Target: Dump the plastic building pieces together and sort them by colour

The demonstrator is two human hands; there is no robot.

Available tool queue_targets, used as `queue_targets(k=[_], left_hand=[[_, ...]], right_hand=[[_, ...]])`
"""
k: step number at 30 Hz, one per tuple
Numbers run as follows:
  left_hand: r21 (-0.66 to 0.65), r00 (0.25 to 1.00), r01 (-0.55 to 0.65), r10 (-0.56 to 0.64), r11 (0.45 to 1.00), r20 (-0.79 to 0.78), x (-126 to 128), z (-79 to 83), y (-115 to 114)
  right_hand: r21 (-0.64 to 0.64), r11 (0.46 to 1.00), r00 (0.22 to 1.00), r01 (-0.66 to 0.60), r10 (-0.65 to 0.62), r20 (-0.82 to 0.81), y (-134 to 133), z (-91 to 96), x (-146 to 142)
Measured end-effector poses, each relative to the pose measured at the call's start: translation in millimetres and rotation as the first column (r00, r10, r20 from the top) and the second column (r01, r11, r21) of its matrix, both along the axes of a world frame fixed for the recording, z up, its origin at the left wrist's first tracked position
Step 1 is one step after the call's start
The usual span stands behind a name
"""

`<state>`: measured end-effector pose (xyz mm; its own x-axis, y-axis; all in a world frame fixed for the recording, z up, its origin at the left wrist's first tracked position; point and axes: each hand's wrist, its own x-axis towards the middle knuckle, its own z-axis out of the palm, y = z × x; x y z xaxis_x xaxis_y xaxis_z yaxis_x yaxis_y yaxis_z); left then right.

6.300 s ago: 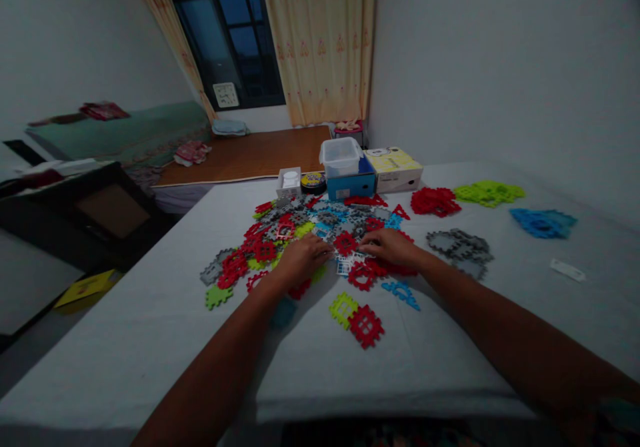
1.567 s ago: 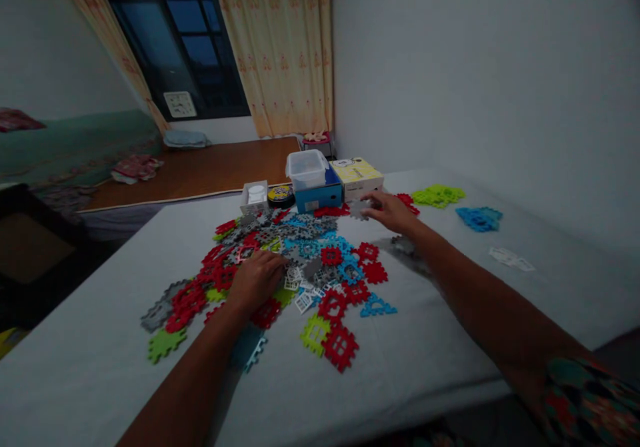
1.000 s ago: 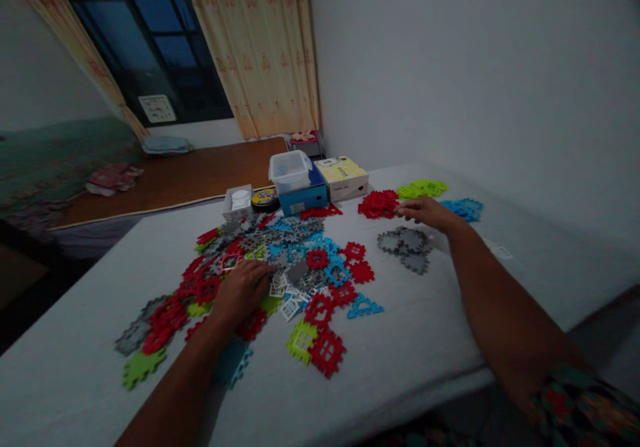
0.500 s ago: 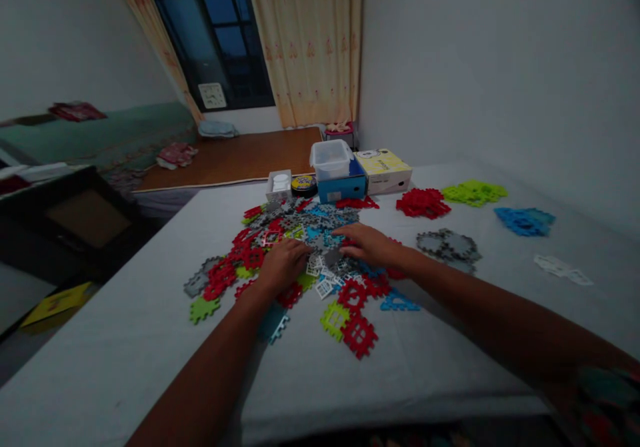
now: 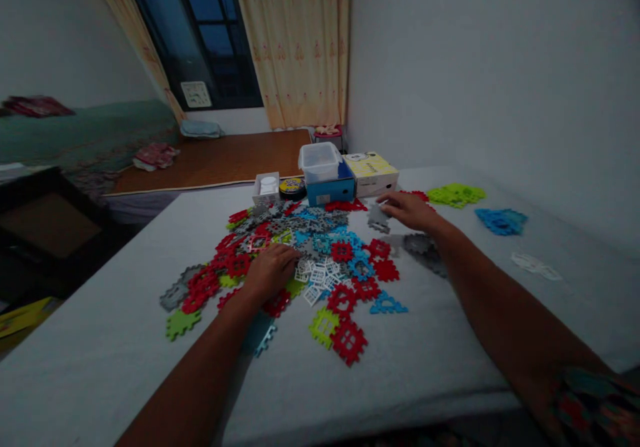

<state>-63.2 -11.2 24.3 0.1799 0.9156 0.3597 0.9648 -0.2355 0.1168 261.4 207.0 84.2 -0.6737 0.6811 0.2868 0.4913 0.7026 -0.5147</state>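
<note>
My right hand (image 5: 407, 210) is raised to the right of the pile, its fingers pinching a grey interlocking plastic tile (image 5: 379, 219) with notched edges. Below that hand lies a group of grey tiles (image 5: 425, 252), partly hidden by my forearm. My left hand (image 5: 273, 270) rests on the left-middle of the mixed pile with its fingers bent together; what they grip, if anything, is hidden. By its fingertips are a grey tile (image 5: 306, 248) and several white window-shaped pieces (image 5: 320, 275). Red tiles (image 5: 349, 341) and blue tiles (image 5: 361, 267) lie around them.
Lime-green pieces (image 5: 456, 195), blue pieces (image 5: 501, 221) and white pieces (image 5: 536, 267) lie in separate groups on the right. Behind the pile stand a clear plastic container (image 5: 320, 160) on a blue box (image 5: 330, 190), a yellow box (image 5: 371, 173), and a round black tin (image 5: 293, 188).
My right hand has moved right, out of the pile, carrying a grey tile. My left hand remains on the pile. The camera view has shifted slightly.
</note>
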Motion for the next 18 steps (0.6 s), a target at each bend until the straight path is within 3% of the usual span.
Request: queue_targets(k=[3, 6, 9, 13, 18], left_hand=[[0.000, 1.000, -0.006, 0.006, 1.000, -0.003, 0.1, 0.4, 0.4], [-0.002, 1.000, -0.008, 0.008, 1.000, -0.012, 0.1, 0.7, 0.9], [0.004, 1.000, -0.010, 0.010, 1.000, -0.026, -0.2, 0.2, 1.3], [0.005, 0.999, -0.021, 0.021, 1.000, -0.045, 0.2, -0.4, 0.9], [0.003, 0.999, -0.016, 0.016, 1.000, -0.050, 1.6, 2.5, -0.5]], right_hand=[[-0.041, 0.994, 0.983, 0.102, -0.094, 0.157, 34.5, -2.2, 46.3], [-0.105, 0.990, 0.953, 0.096, -0.061, 0.296, 49.1, -11.2, 69.6], [-0.097, 0.991, 0.911, 0.092, -0.045, 0.411, 50.6, -18.1, 67.8], [0.042, 0.988, 0.879, 0.151, -0.154, 0.451, 42.2, -15.8, 47.6], [0.000, 1.000, 0.888, 0.007, -0.006, 0.460, 32.6, -3.2, 35.9]])
